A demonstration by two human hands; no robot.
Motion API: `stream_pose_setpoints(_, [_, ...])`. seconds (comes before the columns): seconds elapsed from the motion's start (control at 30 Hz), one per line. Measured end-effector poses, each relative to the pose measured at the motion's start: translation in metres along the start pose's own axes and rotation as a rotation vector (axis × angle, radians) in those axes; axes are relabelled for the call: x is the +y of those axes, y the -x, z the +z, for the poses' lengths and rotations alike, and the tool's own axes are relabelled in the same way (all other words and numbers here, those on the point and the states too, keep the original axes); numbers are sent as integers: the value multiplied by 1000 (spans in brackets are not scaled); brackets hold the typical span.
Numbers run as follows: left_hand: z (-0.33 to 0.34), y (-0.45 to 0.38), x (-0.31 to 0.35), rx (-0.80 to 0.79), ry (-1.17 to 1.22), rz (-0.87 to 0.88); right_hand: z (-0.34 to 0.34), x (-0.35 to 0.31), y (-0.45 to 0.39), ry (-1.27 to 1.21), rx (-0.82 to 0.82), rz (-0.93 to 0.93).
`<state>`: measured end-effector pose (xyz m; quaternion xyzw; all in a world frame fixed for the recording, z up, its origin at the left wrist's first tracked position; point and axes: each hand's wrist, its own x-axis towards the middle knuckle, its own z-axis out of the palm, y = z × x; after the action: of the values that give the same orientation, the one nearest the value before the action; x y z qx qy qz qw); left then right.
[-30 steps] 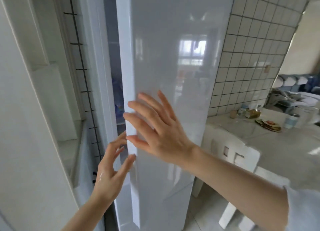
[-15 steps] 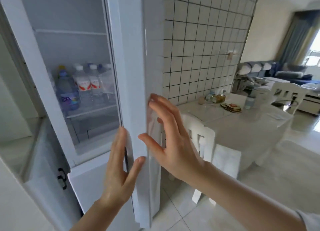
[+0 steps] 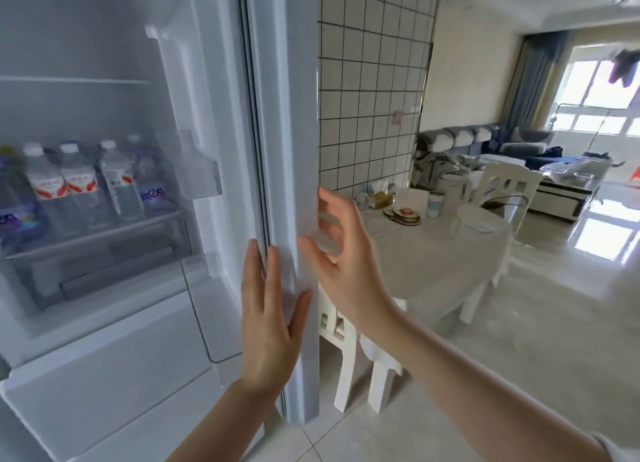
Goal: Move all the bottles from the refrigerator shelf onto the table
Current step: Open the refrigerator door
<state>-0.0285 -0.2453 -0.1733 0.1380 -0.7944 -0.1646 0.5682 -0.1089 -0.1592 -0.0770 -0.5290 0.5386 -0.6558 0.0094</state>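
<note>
Head view: the refrigerator door (image 3: 284,149) is seen edge-on at the centre of the frame, with the left hand (image 3: 268,319) laid flat against its inner edge, fingers straight and together, and the right hand (image 3: 341,257) held at its outer edge with fingers spread and relaxed, nothing being gripped. The bottles (image 3: 83,187) are seen standing in a row on the refrigerator shelf (image 3: 104,231) at the left of the frame. The table (image 3: 433,257) is seen at centre right, beyond the door.
</note>
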Motion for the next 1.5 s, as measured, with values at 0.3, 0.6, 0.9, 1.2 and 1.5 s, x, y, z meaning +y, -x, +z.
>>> stream_pose_setpoints(0.3, [117,-20,15,-60,-199,94,-99,56,-50,4,83,68])
stream_pose_setpoints(0.6, [246,-56,3,-21,-308,121,-172,135,-123,54,73,119])
stream_pose_setpoints(0.9, [327,-89,-10,-1,-409,76,-207,197,-179,61,77,117])
stream_pose_setpoints(1.2, [346,-100,-16,19,-505,65,-219,221,-197,167,9,4])
stream_pose_setpoints(1.5, [334,-97,3,-50,-563,-36,-232,210,-195,163,-107,28])
